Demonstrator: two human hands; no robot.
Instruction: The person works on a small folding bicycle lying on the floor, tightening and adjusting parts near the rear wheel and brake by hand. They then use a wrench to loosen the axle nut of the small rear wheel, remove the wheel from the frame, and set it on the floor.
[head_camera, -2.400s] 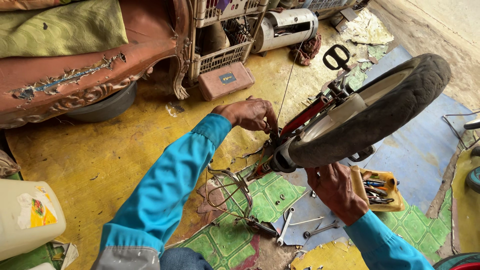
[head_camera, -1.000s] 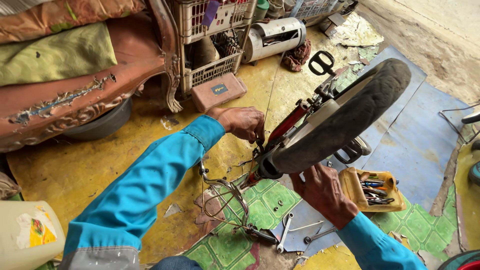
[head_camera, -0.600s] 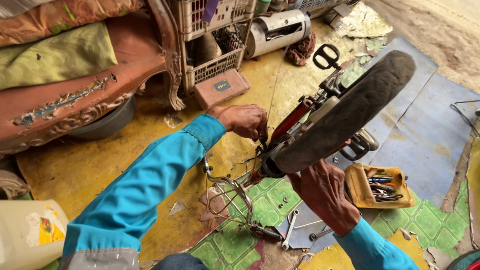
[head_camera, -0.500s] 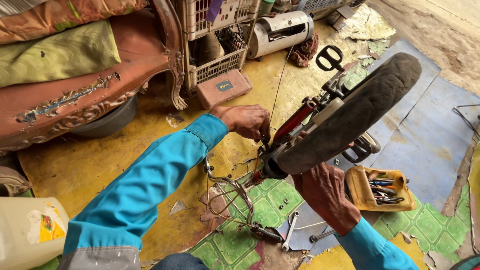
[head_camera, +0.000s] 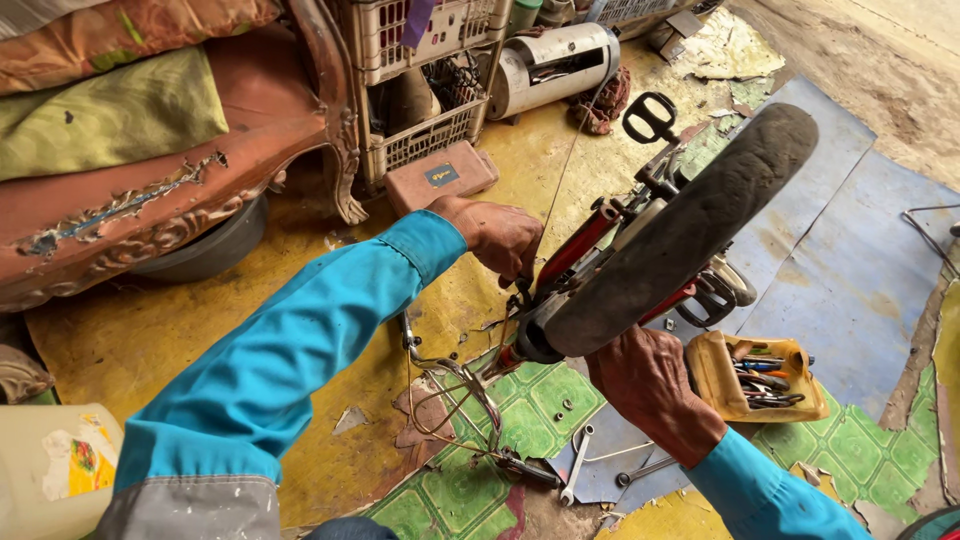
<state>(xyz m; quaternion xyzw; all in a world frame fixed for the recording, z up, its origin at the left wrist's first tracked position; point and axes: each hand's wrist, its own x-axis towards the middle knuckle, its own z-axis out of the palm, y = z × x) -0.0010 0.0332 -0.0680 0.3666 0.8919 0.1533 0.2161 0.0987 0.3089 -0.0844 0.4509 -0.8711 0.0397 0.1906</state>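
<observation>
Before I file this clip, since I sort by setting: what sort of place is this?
Probably an informal home repair corner on the floor. An upended small bicycle's tyre is under the hands, spanners and a tool pouch lie on worn floor mats, with a carved sofa beside.

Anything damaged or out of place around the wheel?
Yes. The floor covering below the wire basket is torn, with flakes lifted. Wrenches and small nuts lie loose on the green mat. The carved wooden couch has chipped, peeling finish. The left hand and right hand work at the upturned wheel.
</observation>
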